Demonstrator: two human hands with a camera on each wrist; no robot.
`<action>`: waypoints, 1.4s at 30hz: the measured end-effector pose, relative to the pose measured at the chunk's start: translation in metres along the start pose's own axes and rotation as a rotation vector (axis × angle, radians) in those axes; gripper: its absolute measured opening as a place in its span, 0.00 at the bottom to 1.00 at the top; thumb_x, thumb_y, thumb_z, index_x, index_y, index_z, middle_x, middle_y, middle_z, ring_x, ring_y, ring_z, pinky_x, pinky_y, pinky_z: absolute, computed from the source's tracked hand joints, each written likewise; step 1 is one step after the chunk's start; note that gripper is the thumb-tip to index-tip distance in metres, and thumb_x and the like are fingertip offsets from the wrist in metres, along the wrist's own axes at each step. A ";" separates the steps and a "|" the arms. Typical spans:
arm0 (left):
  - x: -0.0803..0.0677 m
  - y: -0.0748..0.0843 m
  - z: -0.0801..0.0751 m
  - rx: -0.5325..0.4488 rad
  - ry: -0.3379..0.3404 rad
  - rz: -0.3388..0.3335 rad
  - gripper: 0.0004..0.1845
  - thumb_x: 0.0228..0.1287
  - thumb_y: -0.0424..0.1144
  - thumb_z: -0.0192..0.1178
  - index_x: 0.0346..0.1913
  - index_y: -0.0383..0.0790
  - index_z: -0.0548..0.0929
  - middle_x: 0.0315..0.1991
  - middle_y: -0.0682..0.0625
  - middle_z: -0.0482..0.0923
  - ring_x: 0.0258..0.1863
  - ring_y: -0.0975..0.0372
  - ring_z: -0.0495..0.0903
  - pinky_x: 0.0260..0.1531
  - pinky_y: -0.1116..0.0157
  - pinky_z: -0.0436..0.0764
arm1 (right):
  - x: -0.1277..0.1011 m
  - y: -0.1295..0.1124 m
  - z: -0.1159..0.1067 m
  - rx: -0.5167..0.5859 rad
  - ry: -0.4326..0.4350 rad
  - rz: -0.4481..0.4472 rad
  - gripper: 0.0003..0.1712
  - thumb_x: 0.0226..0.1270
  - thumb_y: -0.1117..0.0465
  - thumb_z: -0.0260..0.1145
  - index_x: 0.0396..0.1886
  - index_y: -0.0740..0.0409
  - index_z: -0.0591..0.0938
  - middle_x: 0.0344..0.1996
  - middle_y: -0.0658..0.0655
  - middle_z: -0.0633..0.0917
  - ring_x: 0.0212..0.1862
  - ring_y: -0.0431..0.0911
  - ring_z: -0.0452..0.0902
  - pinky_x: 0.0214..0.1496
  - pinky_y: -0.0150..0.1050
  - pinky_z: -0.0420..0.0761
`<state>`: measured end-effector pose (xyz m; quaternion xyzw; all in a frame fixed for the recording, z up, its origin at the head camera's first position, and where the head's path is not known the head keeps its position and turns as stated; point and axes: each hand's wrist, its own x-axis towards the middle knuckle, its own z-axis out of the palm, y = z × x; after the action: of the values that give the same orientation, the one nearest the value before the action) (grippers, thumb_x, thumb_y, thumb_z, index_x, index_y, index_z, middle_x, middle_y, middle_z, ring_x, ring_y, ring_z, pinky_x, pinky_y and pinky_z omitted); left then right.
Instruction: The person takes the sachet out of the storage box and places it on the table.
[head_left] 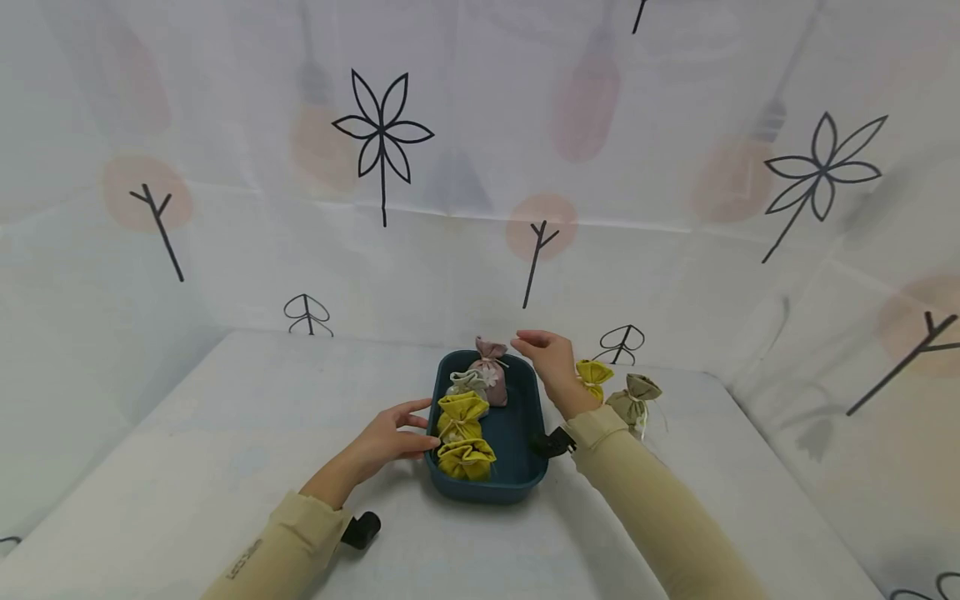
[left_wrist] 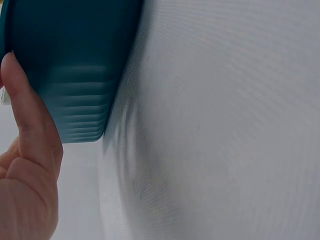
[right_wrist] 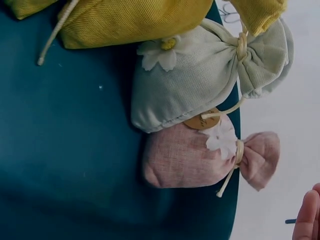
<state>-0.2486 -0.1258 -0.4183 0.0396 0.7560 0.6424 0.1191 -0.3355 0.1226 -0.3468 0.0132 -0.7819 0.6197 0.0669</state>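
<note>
A dark teal plastic basin [head_left: 519, 442] holds several small drawstring pouches. Along its left side lie two yellow pouches [head_left: 465, 460], a pale grey-green pouch [right_wrist: 190, 75] and, at the far end, a pink pouch [right_wrist: 187, 155]. The pink one's gathered top leans over the rim. My left hand [head_left: 386, 437] touches the basin's left side, thumb at the rim and fingers spread along the wall. Beyond the far right corner, my right hand [head_left: 553, 367] hovers with nothing held, just right of the pink pouch; only its fingertips show in the right wrist view.
On the white-covered table [head_left: 187, 467], to the right of the basin, stand another yellow pouch [head_left: 594, 377] and an olive-beige pouch [head_left: 632, 402], both partly behind my right arm. A patterned cloth backdrop [head_left: 450, 275] rises behind the table's far edge and along both sides.
</note>
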 end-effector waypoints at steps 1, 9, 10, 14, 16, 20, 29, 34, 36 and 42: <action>0.000 0.000 0.000 0.001 0.000 0.000 0.40 0.51 0.37 0.71 0.68 0.43 0.65 0.51 0.41 0.71 0.34 0.59 0.79 0.36 0.62 0.81 | 0.002 0.001 0.001 -0.006 -0.002 0.001 0.20 0.63 0.61 0.65 0.52 0.67 0.79 0.48 0.63 0.79 0.53 0.53 0.73 0.60 0.47 0.69; -0.001 0.001 0.000 0.003 0.001 -0.005 0.40 0.51 0.36 0.71 0.68 0.42 0.65 0.51 0.41 0.71 0.34 0.59 0.79 0.36 0.62 0.81 | 0.012 0.004 0.013 -0.053 -0.020 0.027 0.18 0.62 0.61 0.66 0.50 0.64 0.80 0.49 0.63 0.79 0.55 0.54 0.71 0.61 0.48 0.67; -0.001 0.001 0.000 0.002 0.000 -0.006 0.40 0.51 0.37 0.71 0.68 0.43 0.65 0.51 0.41 0.71 0.34 0.59 0.79 0.36 0.62 0.81 | 0.013 0.005 0.014 -0.058 -0.020 0.036 0.18 0.62 0.61 0.66 0.51 0.64 0.80 0.49 0.63 0.79 0.55 0.54 0.70 0.61 0.49 0.66; -0.001 0.001 0.000 -0.009 -0.003 -0.010 0.40 0.51 0.37 0.71 0.68 0.43 0.65 0.51 0.41 0.71 0.34 0.59 0.79 0.36 0.62 0.81 | 0.016 0.006 0.017 -0.075 -0.026 0.064 0.19 0.62 0.61 0.66 0.52 0.64 0.79 0.51 0.64 0.78 0.57 0.56 0.69 0.62 0.49 0.66; -0.001 0.001 0.000 -0.014 -0.001 -0.010 0.40 0.51 0.37 0.71 0.68 0.43 0.65 0.51 0.41 0.71 0.34 0.59 0.79 0.36 0.62 0.81 | 0.018 0.007 0.019 -0.072 -0.027 0.078 0.20 0.61 0.62 0.67 0.52 0.64 0.79 0.52 0.64 0.77 0.57 0.55 0.70 0.62 0.48 0.66; -0.002 0.002 -0.001 -0.011 -0.001 -0.008 0.40 0.51 0.37 0.71 0.68 0.43 0.65 0.51 0.41 0.71 0.34 0.59 0.79 0.36 0.62 0.81 | 0.022 0.010 0.023 -0.084 -0.033 0.113 0.22 0.60 0.62 0.68 0.53 0.65 0.78 0.52 0.64 0.77 0.56 0.55 0.71 0.60 0.47 0.68; -0.002 0.003 -0.001 -0.011 -0.005 -0.010 0.39 0.52 0.37 0.70 0.68 0.43 0.65 0.50 0.41 0.72 0.33 0.59 0.79 0.36 0.62 0.81 | 0.026 0.022 0.030 -0.133 -0.029 0.133 0.24 0.59 0.62 0.69 0.55 0.67 0.77 0.53 0.66 0.76 0.57 0.57 0.69 0.60 0.50 0.67; -0.001 0.002 -0.001 -0.017 -0.010 -0.007 0.39 0.52 0.37 0.70 0.68 0.43 0.65 0.50 0.41 0.71 0.33 0.59 0.79 0.36 0.62 0.81 | 0.026 0.019 0.035 -0.119 -0.076 0.144 0.25 0.60 0.61 0.68 0.56 0.66 0.76 0.54 0.65 0.76 0.58 0.56 0.69 0.62 0.49 0.66; -0.001 0.001 -0.001 -0.022 -0.013 -0.006 0.40 0.52 0.37 0.70 0.68 0.42 0.65 0.50 0.41 0.71 0.33 0.59 0.79 0.36 0.62 0.81 | 0.025 0.018 0.036 -0.116 -0.089 0.143 0.25 0.60 0.61 0.68 0.56 0.66 0.76 0.55 0.65 0.75 0.57 0.56 0.70 0.61 0.48 0.67; 0.000 0.002 -0.001 -0.028 -0.012 -0.009 0.40 0.51 0.37 0.70 0.68 0.42 0.65 0.50 0.41 0.71 0.33 0.59 0.79 0.36 0.62 0.81 | 0.023 0.019 0.039 -0.116 -0.117 0.128 0.22 0.60 0.61 0.68 0.53 0.65 0.79 0.52 0.65 0.78 0.52 0.54 0.74 0.56 0.47 0.72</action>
<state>-0.2487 -0.1268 -0.4162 0.0381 0.7464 0.6521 0.1271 -0.3637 0.0908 -0.3712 -0.0046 -0.8183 0.5745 -0.0180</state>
